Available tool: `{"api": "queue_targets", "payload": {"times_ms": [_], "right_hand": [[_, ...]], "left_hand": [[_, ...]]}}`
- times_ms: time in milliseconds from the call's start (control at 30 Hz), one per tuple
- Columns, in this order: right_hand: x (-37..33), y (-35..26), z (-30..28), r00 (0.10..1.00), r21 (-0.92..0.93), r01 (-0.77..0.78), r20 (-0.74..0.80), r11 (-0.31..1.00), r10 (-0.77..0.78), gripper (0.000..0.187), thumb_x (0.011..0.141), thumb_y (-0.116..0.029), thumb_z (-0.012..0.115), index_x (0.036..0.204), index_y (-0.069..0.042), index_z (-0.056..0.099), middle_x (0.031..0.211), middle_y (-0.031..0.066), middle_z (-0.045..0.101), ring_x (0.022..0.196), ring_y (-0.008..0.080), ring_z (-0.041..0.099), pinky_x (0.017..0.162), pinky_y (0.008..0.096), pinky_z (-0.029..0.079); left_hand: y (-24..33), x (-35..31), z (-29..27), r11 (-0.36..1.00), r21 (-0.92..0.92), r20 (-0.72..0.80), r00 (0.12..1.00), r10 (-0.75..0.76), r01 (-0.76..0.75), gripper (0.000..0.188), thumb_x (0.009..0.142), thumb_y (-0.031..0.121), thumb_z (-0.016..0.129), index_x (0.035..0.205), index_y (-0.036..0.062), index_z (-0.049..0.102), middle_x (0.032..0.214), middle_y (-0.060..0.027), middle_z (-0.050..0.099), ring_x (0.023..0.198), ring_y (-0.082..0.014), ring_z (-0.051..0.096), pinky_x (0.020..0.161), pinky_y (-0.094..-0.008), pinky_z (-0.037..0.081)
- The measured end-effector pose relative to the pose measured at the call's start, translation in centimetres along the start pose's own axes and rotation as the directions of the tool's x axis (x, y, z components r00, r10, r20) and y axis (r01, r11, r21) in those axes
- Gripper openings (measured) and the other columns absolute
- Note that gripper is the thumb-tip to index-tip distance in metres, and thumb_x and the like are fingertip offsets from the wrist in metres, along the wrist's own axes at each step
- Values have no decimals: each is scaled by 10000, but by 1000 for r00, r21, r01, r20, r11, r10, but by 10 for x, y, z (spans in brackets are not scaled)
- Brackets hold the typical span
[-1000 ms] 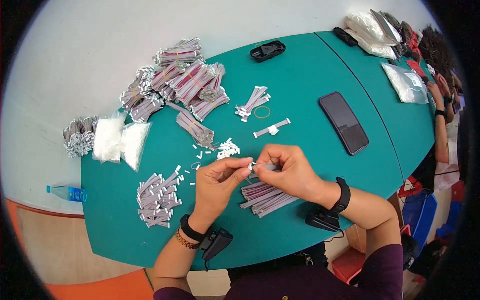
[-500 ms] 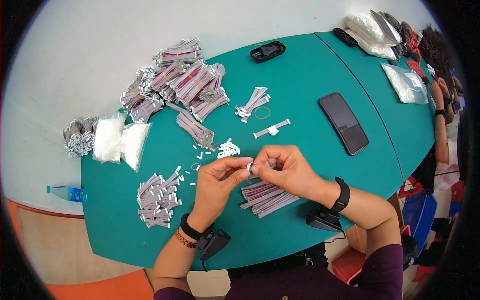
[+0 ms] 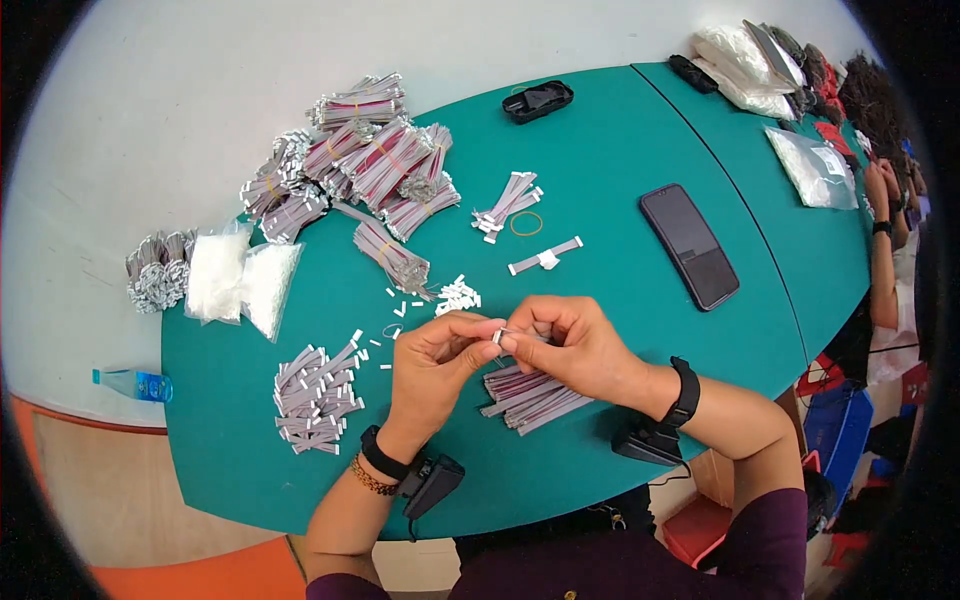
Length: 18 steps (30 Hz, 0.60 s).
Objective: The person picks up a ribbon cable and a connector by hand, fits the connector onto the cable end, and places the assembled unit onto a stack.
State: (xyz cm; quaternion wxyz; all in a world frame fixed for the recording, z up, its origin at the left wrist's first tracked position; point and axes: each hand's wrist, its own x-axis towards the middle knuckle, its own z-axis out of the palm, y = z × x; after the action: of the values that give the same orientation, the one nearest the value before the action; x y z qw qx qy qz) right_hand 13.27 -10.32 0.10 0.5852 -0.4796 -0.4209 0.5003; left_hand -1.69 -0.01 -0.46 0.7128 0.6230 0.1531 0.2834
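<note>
My left hand point(image 3: 438, 362) pinches a small white connector point(image 3: 498, 337) between thumb and fingertips. Against it, my right hand point(image 3: 570, 345) has thumb and forefinger closed on a thin grey ribbon cable, mostly hidden by the fingers. Below the hands lies a bunch of grey and purple ribbon cables point(image 3: 530, 400). Just beyond them is a small heap of loose white connectors point(image 3: 458, 296). Left of my left hand, a pile of grey cables with white connector ends point(image 3: 318, 395) is spread on the green table point(image 3: 600, 150).
Bundled cables point(image 3: 385, 160) are heaped at the far left, beside plastic bags of white parts point(image 3: 218, 275). A phone point(image 3: 688, 246) lies to the right, and a black case point(image 3: 538, 102) at the back. A bottle point(image 3: 133, 385) stands left; another person's arm point(image 3: 882, 240) shows far right.
Both hands stay together in nearly the same place. The right hand's fingers have dipped slightly at the connector; the piles on the table look unchanged.
</note>
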Motion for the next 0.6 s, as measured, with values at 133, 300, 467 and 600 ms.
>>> {"api": "queue_targets", "payload": {"times_ms": [133, 300, 467, 600], "right_hand": [[2, 0, 2, 1000, 33, 23, -19, 999, -23, 128, 877, -146, 584, 818, -33, 579, 644, -19, 571, 552, 1, 477, 467, 165, 341], [3, -5, -3, 1000, -1, 15, 3, 1000, -15, 160, 895, -170, 553, 816, -32, 575, 658, -19, 582, 544, -1, 444, 470, 163, 330], [4, -2, -4, 1000, 29, -16, -3, 999, 16, 174, 908, -154, 519, 799, -26, 564, 668, -29, 573, 555, -6, 417, 481, 168, 324], [4, 1, -3, 1000, 26, 7, 13, 1000, -7, 168, 910, -165, 522, 827, -31, 581, 697, -8, 606, 564, 0, 441, 483, 163, 344]], "left_hand": [[1, 0, 0, 993, -63, -59, 993, -103, 99, 194, 772, -17, 653, 961, -18, 611, 937, -73, 623, 851, -130, 589, 767, -242, 475], [-1, 1, -5, 974, -161, -35, 985, -168, 160, 220, 785, -4, 643, 999, -14, 594, 950, -71, 621, 857, -124, 586, 776, -239, 469], [1, 1, -2, 977, -138, -38, 985, -170, 164, 190, 802, 19, 631, 983, -9, 581, 927, -57, 613, 846, -109, 573, 759, -230, 455], [9, 4, 3, 976, -108, -38, 981, -192, 187, 153, 810, 36, 624, 950, -2, 577, 891, -44, 603, 819, -97, 561, 726, -221, 443]]}}
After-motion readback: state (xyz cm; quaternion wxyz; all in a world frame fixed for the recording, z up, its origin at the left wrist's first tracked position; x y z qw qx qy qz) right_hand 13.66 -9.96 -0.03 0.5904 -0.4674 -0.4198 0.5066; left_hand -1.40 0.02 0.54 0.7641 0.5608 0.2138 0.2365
